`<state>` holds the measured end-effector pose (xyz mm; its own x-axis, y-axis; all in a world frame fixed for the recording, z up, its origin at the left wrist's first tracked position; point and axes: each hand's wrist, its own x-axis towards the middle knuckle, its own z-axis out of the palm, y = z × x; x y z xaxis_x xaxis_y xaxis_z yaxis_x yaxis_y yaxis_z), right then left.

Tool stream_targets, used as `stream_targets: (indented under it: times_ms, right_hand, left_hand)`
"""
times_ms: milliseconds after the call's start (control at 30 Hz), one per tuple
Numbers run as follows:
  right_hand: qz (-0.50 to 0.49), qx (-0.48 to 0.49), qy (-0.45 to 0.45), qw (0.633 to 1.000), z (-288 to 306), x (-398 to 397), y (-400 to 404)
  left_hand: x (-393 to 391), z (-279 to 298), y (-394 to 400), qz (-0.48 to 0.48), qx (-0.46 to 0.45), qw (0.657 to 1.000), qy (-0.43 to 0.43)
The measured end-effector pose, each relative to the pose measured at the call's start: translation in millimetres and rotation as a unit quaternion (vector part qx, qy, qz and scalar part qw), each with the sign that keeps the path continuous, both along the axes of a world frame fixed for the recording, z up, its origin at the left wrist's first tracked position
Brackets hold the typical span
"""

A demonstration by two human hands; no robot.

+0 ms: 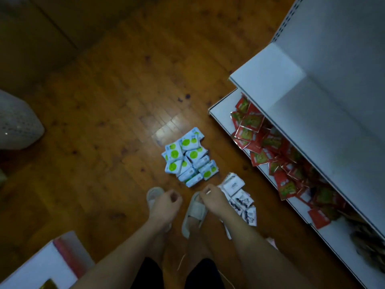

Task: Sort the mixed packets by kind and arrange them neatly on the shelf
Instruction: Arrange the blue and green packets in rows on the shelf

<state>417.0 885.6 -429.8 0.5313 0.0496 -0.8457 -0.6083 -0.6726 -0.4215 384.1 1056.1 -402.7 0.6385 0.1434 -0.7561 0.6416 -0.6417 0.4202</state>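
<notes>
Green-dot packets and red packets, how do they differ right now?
The green-dot packets are white and blue, piled compactly on the wood floor. The red packets lie strewn along the white shelf, spread much wider. Both groups are jumbled, not yet neatly arranged.

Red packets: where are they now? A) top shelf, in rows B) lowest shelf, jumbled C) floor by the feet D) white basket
B: the red packets lie in a loose heap on the lowest shelf; the floor piles are green-and-white and black-and-white packs.
</notes>
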Motion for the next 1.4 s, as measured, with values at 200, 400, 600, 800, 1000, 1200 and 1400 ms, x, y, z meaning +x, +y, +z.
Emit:
stream_targets:
  times_ms: [200,400,600,800,1000,1200,1400]
  right_hand:
    - [-0.004,-0.015,0.046,0.999,-142,-19,1]
    - [0.213,-0.09,-0.058,0.971,-308,-4,-4]
    - [0.446,-0.141,-0.196,0.862,-429,36,-7]
    - [0.438,-0.064,-0.218,0.87,-483,33,-11]
    - [0.354,0.012,-0.133,0.926,-473,38,-18]
    - [0.238,0.041,0.054,0.969,-342,67,-44]
    - [0.152,0.055,0.099,0.982,-102,92,-58]
  left_hand:
    - [-19,-146,17,-0.014,0.021,0.996,0.089]
    - [-8,-320,20,0.002,0.034,0.996,0.086]
    - [-5,-454,-2,0.072,0.035,0.996,-0.044]
    - [-12,-505,-15,0.12,0.035,0.985,-0.119]
    - [-7,-500,-9,0.101,0.048,0.988,-0.109]
    - [-15,-369,16,0.17,-0.045,0.982,-0.075]
    - [40,-151,43,0.008,-0.119,0.992,-0.034]
